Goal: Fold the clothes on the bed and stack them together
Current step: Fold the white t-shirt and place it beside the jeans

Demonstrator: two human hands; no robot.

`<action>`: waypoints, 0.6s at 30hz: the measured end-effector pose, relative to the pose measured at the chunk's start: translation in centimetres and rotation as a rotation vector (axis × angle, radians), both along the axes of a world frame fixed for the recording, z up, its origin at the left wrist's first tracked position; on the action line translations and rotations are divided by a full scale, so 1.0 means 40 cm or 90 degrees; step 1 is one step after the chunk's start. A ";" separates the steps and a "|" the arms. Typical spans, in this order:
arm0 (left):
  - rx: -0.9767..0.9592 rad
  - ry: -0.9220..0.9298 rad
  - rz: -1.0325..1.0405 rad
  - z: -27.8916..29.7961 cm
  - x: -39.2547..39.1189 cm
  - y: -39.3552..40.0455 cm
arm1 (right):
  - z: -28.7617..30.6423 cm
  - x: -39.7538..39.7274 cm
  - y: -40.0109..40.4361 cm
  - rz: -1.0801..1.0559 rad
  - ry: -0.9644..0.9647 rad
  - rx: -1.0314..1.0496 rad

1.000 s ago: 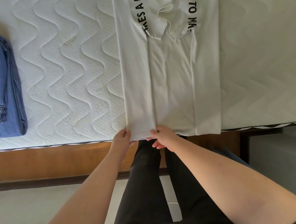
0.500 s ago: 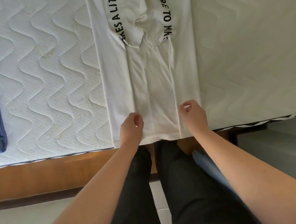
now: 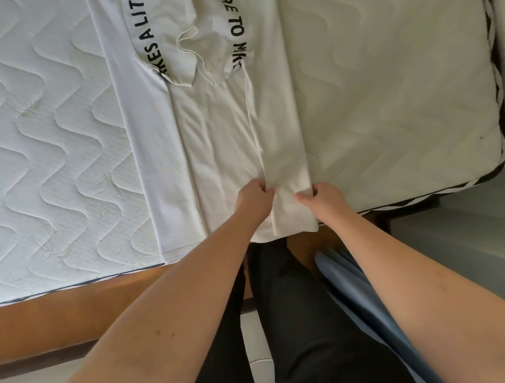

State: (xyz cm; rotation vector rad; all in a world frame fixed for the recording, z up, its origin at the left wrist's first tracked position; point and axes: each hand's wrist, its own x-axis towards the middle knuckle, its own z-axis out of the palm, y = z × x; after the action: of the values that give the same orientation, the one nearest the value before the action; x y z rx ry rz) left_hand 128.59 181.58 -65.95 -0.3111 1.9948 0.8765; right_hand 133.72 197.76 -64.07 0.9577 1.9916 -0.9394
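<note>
A white T-shirt [image 3: 217,140] with black lettering lies lengthwise on the quilted mattress [image 3: 48,151], both long sides folded in toward the middle. Its hem hangs slightly over the near bed edge. My left hand [image 3: 253,198] pinches the inner edge of the right folded panel near the hem. My right hand [image 3: 320,198] grips the outer edge of that same panel, thumb on top of the cloth. The two sleeves lie bunched over the chest at the top of the view.
The wooden bed frame [image 3: 74,317] runs along the near side. A blue cloth [image 3: 364,309] hangs by my right leg. The mattress corner [image 3: 500,156] ends at the right, with a pale floor or ledge beyond.
Both hands shifted from the left folded panel to the right one and now hold its edges near the hem. The view swung right; the folded blue jeans left the frame.
</note>
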 end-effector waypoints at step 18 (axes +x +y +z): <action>-0.094 -0.016 -0.149 0.012 0.094 -0.036 | -0.001 0.107 0.040 0.116 -0.009 0.106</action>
State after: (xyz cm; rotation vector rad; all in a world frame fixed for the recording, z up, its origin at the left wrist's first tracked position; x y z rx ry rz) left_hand 132.34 180.13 -65.46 -0.1658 2.0274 0.5778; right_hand 138.00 199.36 -64.09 0.8510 2.1297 -0.6743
